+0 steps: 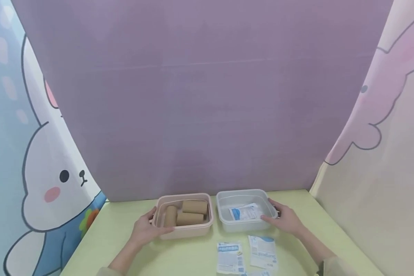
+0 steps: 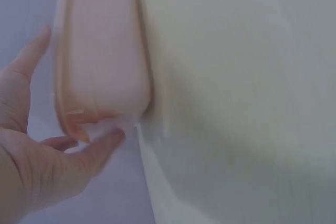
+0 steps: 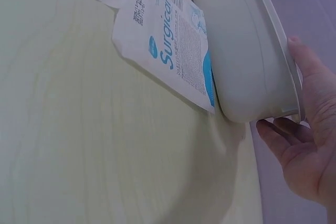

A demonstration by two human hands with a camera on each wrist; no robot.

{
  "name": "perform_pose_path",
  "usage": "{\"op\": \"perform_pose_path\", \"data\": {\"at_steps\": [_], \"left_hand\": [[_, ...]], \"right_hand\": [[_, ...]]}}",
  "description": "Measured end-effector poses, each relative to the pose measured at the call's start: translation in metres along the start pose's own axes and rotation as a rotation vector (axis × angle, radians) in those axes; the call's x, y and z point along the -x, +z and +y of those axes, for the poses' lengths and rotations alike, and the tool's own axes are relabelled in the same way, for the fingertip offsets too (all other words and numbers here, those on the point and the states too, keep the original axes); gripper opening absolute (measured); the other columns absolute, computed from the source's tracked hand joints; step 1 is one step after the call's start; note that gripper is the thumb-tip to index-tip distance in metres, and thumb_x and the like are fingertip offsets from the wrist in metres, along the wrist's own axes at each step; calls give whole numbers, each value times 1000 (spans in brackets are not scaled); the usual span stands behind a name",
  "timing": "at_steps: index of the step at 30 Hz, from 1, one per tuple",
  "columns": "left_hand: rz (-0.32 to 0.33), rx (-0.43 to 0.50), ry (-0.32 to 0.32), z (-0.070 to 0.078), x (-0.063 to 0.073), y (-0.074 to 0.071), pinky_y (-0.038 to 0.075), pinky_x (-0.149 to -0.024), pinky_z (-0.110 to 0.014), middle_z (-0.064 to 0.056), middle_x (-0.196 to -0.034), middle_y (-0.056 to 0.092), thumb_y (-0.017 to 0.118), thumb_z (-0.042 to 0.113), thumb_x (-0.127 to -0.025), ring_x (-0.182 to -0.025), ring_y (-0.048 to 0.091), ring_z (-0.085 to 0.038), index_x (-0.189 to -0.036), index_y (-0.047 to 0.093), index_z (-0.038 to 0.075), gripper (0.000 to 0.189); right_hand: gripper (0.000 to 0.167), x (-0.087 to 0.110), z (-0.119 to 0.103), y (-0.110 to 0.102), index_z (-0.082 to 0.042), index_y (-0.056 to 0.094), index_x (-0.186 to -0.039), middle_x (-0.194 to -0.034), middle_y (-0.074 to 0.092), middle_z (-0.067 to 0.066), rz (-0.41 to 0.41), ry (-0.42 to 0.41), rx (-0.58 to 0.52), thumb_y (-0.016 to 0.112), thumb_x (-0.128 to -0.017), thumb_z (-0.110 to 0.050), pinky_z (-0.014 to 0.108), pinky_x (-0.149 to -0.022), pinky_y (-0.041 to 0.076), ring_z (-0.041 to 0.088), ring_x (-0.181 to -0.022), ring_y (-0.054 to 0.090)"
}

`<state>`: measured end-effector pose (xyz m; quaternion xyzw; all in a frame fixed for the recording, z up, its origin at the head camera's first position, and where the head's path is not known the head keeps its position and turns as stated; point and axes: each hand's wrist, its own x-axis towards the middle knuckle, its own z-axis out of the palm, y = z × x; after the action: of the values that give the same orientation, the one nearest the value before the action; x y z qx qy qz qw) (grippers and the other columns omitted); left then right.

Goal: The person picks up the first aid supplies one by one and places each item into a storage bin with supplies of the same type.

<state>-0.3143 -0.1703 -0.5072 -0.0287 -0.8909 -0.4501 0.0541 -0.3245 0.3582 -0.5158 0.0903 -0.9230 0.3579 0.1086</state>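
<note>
My left hand point(image 1: 145, 231) grips the left end of a pink plastic box point(image 1: 191, 232), thumb along the near rim and fingers round the end. Several brown cardboard rolls point(image 1: 194, 207) lie inside it. At the right end of a white plastic box point(image 1: 245, 226), my right hand point(image 1: 287, 220) holds the rim, with the thumb on the near side. White-and-blue paper packets point(image 1: 245, 212) are in that box. In the right wrist view the fingertips point(image 3: 268, 132) curl under the box's end. The left wrist view is blurred, but the hand there is round the pink box's end point(image 2: 107, 51).
In front of the white box lie flat packets: one with a blue heading point(image 1: 229, 257) and one marked "Surgical" point(image 1: 263, 252), with part of another at the bottom edge. A purple cloth point(image 1: 207, 115) hangs behind the pale green table point(image 1: 124, 214). Rabbit-printed cloths flank it.
</note>
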Motion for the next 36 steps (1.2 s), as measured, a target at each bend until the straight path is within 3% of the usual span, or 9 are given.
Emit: {"op": "perform_pose_path", "data": {"at_steps": [2, 4, 8, 12, 16, 23, 26, 31, 36], "left_hand": [[43, -95, 69, 6, 2, 1, 58, -103, -61, -39, -155, 48, 101, 46, -65, -136, 56, -57, -162, 35, -5, 128], [103, -212, 190, 16, 6, 6, 56, -104, -66, -34, -159, 47, 102, 45, -63, -140, 52, -57, -161, 41, 3, 123], [178, -355, 405, 50, 28, 27, 60, -98, -61, -18, -155, 56, 105, 35, -58, -135, 59, -44, -151, 56, 15, 108], [43, -335, 500, 79, 49, 57, 58, -105, -56, -13, -150, 61, 103, 36, -62, -135, 61, -37, -149, 59, 13, 101], [-98, -304, 530, 89, 57, 87, 56, -109, -54, -13, -150, 62, 101, 43, -66, -136, 61, -35, -151, 58, 14, 99], [-94, -405, 698, 98, 68, 128, 56, -110, -46, -2, -138, 71, 97, 49, -70, -132, 61, -26, -138, 68, 16, 81], [-163, -382, 706, 103, 71, 139, 58, -107, -39, 1, -137, 70, 97, 48, -72, -129, 62, -19, -140, 68, 19, 80], [-324, -394, 560, 106, 73, 153, 58, -107, -37, 0, -145, 67, 97, 55, -70, -131, 61, -16, -143, 67, 25, 84], [-395, -451, 498, 106, 71, 163, 55, -112, -39, 1, -150, 64, 94, 61, -70, -136, 60, -18, -144, 65, 30, 85]], "right_hand": [[91, -1, 2, -2, 5, 49, -154, -143, 65, 30, -2, 14, -6, 88, -87, -43, 20, -80, 59, 35, -114, 76], [92, -1, 3, -3, 4, 49, -155, -144, 64, 29, -13, 22, -2, 87, -87, -45, 20, -81, 59, 33, -114, 75], [92, 1, 5, -1, 5, 50, -154, -144, 64, 30, -8, 8, 0, 88, -87, -44, 21, -81, 60, 33, -112, 76], [89, 0, 4, 2, 7, 52, -151, -142, 66, 30, 22, -29, 11, 89, -86, -41, 21, -80, 61, 30, -110, 76], [88, -2, 3, 0, 6, 53, -152, -142, 66, 28, 19, -24, 15, 88, -87, -42, 20, -79, 60, 27, -110, 75], [89, 3, 4, -1, 5, 51, -153, -144, 63, 31, 3, -5, 31, 87, -88, -43, 21, -82, 61, 37, -113, 76], [90, 5, 2, -3, 6, 49, -154, -144, 62, 33, -9, 8, 36, 86, -89, -44, 21, -80, 60, 39, -112, 77], [91, 4, -1, -5, 6, 48, -155, -142, 63, 34, -17, 12, 25, 86, -89, -44, 20, -76, 59, 39, -110, 77], [90, 2, -2, -2, 6, 49, -154, -141, 64, 34, -18, 3, 37, 86, -89, -43, 19, -76, 59, 38, -109, 78]]}}
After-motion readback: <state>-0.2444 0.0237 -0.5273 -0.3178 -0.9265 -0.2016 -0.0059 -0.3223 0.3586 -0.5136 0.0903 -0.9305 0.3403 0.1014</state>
